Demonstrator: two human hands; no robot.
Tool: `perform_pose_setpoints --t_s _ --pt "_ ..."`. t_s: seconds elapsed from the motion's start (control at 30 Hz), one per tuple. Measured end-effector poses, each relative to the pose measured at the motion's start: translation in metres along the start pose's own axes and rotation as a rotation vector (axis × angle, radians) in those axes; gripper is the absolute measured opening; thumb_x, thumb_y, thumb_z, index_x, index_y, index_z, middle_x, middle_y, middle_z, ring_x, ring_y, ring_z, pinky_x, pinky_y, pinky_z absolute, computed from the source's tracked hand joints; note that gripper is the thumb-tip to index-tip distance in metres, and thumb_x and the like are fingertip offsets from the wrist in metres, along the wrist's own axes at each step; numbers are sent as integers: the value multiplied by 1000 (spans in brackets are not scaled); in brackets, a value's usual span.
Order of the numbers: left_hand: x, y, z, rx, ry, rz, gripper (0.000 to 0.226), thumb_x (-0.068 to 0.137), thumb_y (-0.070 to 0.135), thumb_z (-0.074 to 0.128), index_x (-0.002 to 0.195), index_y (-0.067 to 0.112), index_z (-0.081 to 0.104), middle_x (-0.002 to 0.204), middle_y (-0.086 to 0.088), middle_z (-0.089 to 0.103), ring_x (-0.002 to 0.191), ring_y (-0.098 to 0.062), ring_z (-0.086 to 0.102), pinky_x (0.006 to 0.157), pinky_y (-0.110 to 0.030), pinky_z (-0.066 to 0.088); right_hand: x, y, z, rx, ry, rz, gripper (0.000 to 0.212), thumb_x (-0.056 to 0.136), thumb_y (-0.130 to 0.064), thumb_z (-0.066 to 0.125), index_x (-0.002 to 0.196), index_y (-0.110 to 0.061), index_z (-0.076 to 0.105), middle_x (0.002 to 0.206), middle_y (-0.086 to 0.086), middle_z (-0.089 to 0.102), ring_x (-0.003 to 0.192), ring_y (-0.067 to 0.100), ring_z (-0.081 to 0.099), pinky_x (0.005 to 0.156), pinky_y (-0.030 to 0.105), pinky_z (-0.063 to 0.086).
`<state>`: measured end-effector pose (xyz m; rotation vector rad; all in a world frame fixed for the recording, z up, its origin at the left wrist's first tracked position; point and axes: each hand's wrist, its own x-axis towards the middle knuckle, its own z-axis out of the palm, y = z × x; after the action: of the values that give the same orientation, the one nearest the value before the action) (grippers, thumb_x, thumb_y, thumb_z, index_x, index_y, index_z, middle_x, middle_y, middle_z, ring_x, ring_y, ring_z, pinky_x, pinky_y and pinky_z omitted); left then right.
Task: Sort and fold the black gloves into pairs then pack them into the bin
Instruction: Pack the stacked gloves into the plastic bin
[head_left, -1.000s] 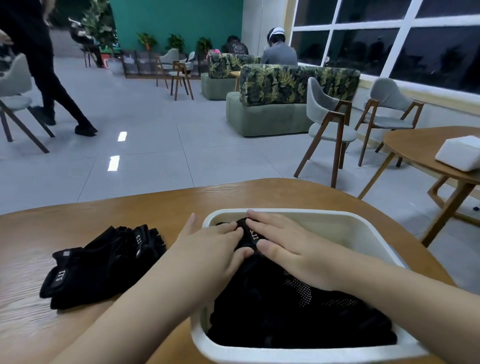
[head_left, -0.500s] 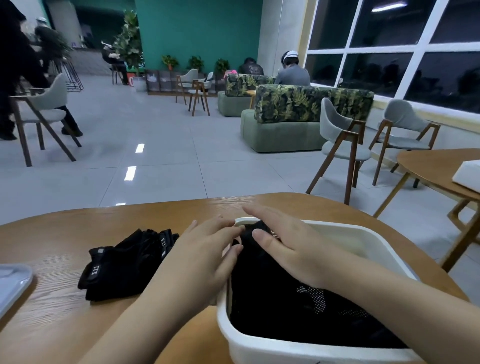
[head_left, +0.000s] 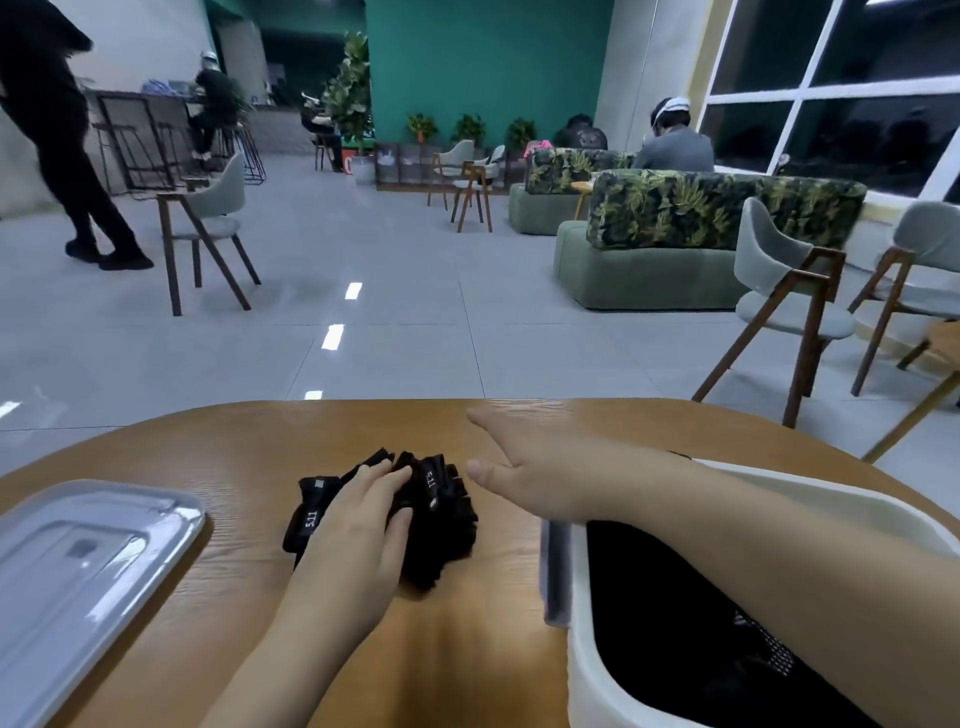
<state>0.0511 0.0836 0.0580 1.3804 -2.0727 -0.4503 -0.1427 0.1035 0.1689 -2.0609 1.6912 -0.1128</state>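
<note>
Near the middle of the round wood-grain surface (head_left: 156, 457) lies a pile of black fabric gloves (head_left: 436, 525), soft and crumpled, with small white "5.11" labels on the cuffs. Left hand (head_left: 358, 530) rests palm-down on the pile, fingers curled over the fabric in a light grip. Right hand (head_left: 540, 467) hovers just beside the pile, fingers straight and spread, holding nothing. At the right edge stands a white plastic bin (head_left: 587, 675) with rounded walls, holding more black gloves, some with mesh texture. At the left edge lies a translucent grey lid (head_left: 78, 561), rectangular with rounded corners.
</note>
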Motion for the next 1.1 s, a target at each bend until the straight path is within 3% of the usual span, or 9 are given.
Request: perform_pose_setpoints --t_s 0.13,0.33,0.43,0.53,0.67,0.8,0.9,1.0,1.1 --pt "8 -43 4 61 4 -256 51 97 24 44 145 13 30 151 -6 28 141 -21 20 116 -36 21 32 -8 5 -92 -150 56 68 99 -47 38 152 -31 -1 160 -4 12 143 21 25 114 36 25" --pt "17 -77 3 36 -75 -629 63 97 32 44 147 7 16 136 -19 47 126 -40 39 103 -44 35 77 -15 18 -190 -308 108 71 98 -46 42 153 -31 -1 154 1 31 138 27 34 110 38 30" --pt "19 -76 1 47 -94 -620 61 98 31 40 148 7 14 129 -19 53 124 -41 39 99 -41 36 97 -15 25 -249 -338 177 76 97 -51 41 154 -21 1 154 5 30 129 31 42 100 36 35" --pt "21 -78 1 -40 -53 -587 58 96 29 46 146 12 21 123 -12 57 119 -35 44 94 -42 42 112 -7 37 -215 -343 244 81 96 -53 43 153 -18 -2 147 10 39 94 27 45 87 34 39" --pt "22 -75 -1 -157 4 -595 66 92 26 55 147 17 19 128 -6 54 122 -28 45 96 -39 43 122 7 54 -121 -337 270 73 93 -45 51 149 -18 12 119 10 51 97 31 56 72 37 49" --pt "25 -72 -2 -325 73 -581 68 92 22 54 148 23 16 128 -2 51 110 -20 53 90 -36 46 128 8 61 -135 -327 260 64 91 -39 55 142 -17 22 99 8 52 95 34 61 73 39 52" --pt "29 -66 -1 -476 120 -567 67 91 19 55 146 28 18 129 3 46 100 -10 53 83 -34 47 131 8 63 -111 -311 249 63 90 -33 57 140 -14 24 93 12 56 83 33 62 63 33 48" --pt "28 -58 0 -448 167 -447 69 89 22 59 146 30 19 135 9 39 109 -6 44 82 -28 42 131 9 62 -18 -314 267 66 90 -29 61 141 -13 22 92 12 56 70 25 57 53 27 47" --pt "26 -48 4 -399 178 -307 76 88 26 62 147 31 14 144 15 28 125 -4 36 96 -28 36 133 9 61 44 -301 254 78 89 -34 65 145 -13 16 107 10 56 80 25 65 66 32 57"
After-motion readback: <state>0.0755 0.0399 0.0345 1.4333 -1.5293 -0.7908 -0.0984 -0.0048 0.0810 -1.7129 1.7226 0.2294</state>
